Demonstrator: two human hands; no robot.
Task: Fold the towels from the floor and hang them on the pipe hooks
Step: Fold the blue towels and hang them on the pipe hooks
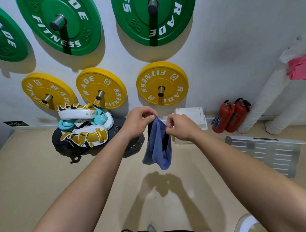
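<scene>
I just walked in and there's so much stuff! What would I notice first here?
Probably the two hands, left hand and right hand, pinching a blue towel up in the middle, above the floor. Behind them, big green plates and yellow plates hang on the wall. At the far right, a pink towel hangs on the white pipe.

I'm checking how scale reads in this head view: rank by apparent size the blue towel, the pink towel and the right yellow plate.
1. Yellow plate
2. Blue towel, though nearer the camera
3. Pink towel, farther off and cut by the frame edge
</scene>
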